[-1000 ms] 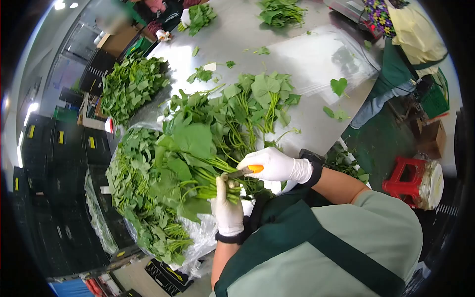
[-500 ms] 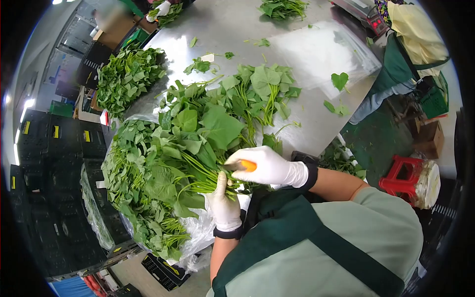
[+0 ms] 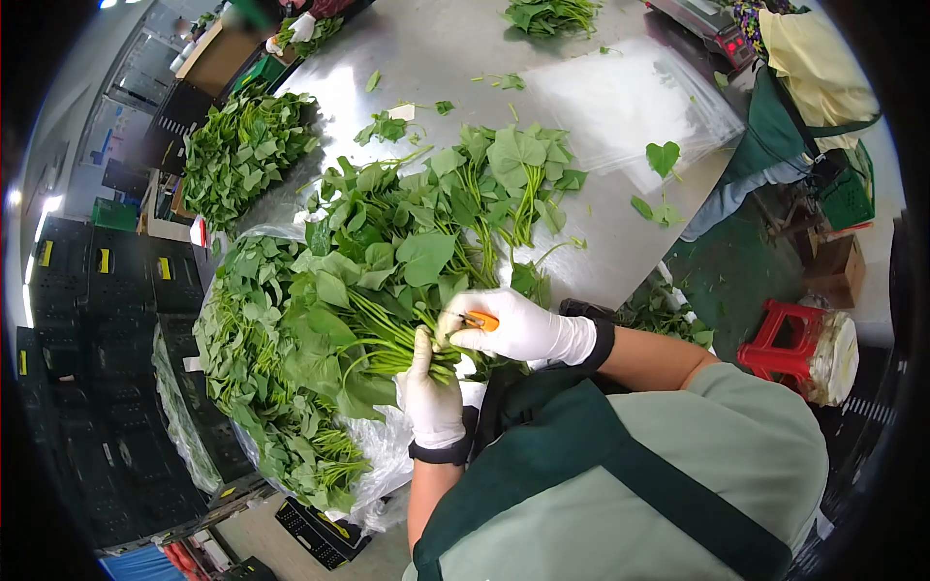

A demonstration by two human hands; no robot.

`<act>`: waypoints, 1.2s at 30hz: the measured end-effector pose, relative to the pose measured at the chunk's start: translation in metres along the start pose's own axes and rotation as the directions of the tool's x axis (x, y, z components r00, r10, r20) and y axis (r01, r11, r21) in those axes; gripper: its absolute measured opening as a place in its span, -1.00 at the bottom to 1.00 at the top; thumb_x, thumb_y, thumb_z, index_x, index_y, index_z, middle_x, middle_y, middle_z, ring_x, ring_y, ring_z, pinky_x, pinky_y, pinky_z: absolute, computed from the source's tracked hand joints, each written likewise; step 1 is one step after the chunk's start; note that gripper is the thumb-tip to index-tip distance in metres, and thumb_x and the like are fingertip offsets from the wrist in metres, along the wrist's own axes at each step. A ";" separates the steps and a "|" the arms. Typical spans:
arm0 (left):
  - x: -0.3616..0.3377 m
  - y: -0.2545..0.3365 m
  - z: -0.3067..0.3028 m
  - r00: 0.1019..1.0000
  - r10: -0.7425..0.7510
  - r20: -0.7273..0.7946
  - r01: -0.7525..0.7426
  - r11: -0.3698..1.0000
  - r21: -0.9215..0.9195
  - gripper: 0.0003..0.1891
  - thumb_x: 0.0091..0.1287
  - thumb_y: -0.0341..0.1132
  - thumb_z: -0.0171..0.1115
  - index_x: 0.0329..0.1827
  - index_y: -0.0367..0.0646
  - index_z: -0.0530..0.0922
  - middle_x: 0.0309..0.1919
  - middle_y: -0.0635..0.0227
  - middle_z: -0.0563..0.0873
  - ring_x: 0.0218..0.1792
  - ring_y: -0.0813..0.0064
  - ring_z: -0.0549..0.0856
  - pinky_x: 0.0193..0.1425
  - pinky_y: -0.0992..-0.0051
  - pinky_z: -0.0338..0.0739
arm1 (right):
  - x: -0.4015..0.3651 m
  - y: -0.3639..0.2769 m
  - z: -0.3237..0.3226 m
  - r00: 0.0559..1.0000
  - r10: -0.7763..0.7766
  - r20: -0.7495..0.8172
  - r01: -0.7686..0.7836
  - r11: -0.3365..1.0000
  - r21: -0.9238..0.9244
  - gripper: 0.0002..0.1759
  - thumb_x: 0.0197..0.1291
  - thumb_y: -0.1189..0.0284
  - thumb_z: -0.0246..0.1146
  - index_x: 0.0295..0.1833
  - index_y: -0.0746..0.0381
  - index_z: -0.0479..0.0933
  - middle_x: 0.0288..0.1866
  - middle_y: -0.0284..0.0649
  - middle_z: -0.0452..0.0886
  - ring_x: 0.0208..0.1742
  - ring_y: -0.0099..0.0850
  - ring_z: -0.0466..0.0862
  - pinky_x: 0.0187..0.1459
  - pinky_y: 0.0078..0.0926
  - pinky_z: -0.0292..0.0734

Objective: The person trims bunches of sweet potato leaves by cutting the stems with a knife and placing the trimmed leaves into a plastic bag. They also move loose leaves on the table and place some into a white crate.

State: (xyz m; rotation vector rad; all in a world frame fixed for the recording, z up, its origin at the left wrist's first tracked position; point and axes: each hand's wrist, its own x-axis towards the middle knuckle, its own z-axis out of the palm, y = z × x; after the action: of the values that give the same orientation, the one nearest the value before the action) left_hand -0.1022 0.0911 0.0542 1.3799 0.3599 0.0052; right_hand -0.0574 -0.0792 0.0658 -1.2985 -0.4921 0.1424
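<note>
My gloved left hand (image 3: 433, 399) is closed round the stem ends of a bunch of leafy greens (image 3: 373, 324), thumb up along the stems. In my gloved right hand (image 3: 528, 327) is a knife with an orange handle (image 3: 481, 321); its blade is mostly hidden by my fingers. The right fingertips are at the bunch's stems, close to my left thumb. Under and left of the bunch spreads a large heap of the same greens (image 3: 252, 334), partly on clear plastic (image 3: 387, 450). More loose stems and leaves (image 3: 484, 184) lie just beyond my hands.
The metal table (image 3: 426, 58) carries another leafy pile (image 3: 247, 155), a far bunch (image 3: 552, 15), plastic sheets (image 3: 630, 107) and a scale (image 3: 702, 24). Another person's gloved hand (image 3: 303, 27) shows at the far left. Black crates (image 3: 107, 387) stand left, a red stool (image 3: 780, 339) right.
My right hand has shifted slightly left, its fingers now at the stems, and less of the blade shows. The bunch's large top leaf has moved. My left hand keeps its grip.
</note>
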 end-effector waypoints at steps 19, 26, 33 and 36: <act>0.004 0.016 0.008 0.961 -0.275 -0.028 0.261 0.938 -0.228 -0.92 0.35 -0.40 0.19 -0.31 -0.19 0.51 -0.49 0.41 0.58 -0.47 0.51 0.54 -0.28 0.39 0.55 | -0.009 0.003 -0.008 0.978 -0.121 0.171 0.207 0.671 -0.712 -0.86 0.03 0.42 0.32 -0.25 0.12 0.58 -0.44 -0.25 0.60 -0.44 -0.24 0.65 -0.39 -0.35 0.54; 0.004 0.022 0.000 0.895 -0.401 0.196 0.446 0.810 -0.381 -0.82 0.37 -0.34 0.18 -0.12 -0.28 0.57 -0.20 0.18 0.68 -0.17 0.29 0.68 0.06 0.28 0.55 | -0.014 0.018 -0.008 0.952 -0.252 0.174 0.300 0.648 -0.700 -0.77 -0.02 0.39 0.28 -0.19 0.15 0.54 -0.43 -0.27 0.56 -0.44 -0.25 0.64 -0.43 -0.35 0.54; 0.009 0.002 0.018 0.990 -0.062 -0.123 0.033 0.973 -0.229 -0.90 0.35 -0.42 0.18 -0.17 -0.26 0.56 -0.33 0.33 0.62 -0.32 0.53 0.59 -0.17 0.57 0.45 | -0.015 0.008 -0.011 0.996 -0.084 -0.022 0.054 0.793 -0.607 -0.82 0.03 0.40 0.31 -0.20 0.13 0.57 -0.42 -0.18 0.62 -0.41 -0.15 0.65 -0.40 -0.34 0.55; 0.003 0.020 0.034 0.999 0.042 -0.004 -0.043 0.998 -0.045 -0.92 0.33 -0.48 0.17 -0.18 -0.29 0.55 -0.40 0.44 0.56 -0.42 0.62 0.51 -0.27 0.63 0.40 | -0.011 0.007 -0.007 0.983 -0.087 -0.164 -0.032 0.791 -0.611 -0.81 0.02 0.41 0.30 -0.20 0.14 0.54 -0.43 -0.18 0.62 -0.44 -0.11 0.64 -0.40 -0.27 0.54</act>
State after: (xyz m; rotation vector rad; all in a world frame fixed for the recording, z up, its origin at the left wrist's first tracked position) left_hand -0.0861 0.0630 0.0778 1.3425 0.3308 0.0500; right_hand -0.0630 -0.0876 0.0550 -1.9241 -0.4087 -0.1840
